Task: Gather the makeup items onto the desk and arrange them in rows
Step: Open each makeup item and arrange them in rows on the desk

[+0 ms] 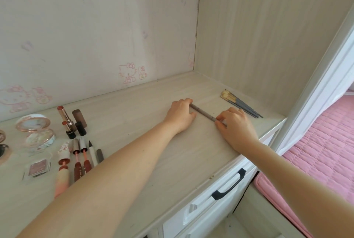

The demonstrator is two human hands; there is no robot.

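Note:
A slim grey-brown makeup pencil (pixel 202 112) lies on the pale wooden desk (pixel 172 157). My left hand (pixel 180 115) grips its far end and my right hand (pixel 234 126) pinches its near end. A bundle of grey-handled makeup brushes (pixel 240 103) lies just beyond my right hand, by the side wall. At the left stand open lipsticks (pixel 66 118) with their caps (pixel 79 117), an open round compact (pixel 37 132), a small blush palette (pixel 38 167), and a row of lip glosses and pens (pixel 82 153) partly hidden by my left forearm.
The desk's back wall carries pink cartoon-cat stickers (pixel 128 73). A white drawer with a black handle (pixel 229 186) sits under the desk's front edge. A pink quilted bed (pixel 321 153) lies to the right, past a white post (pixel 321 88).

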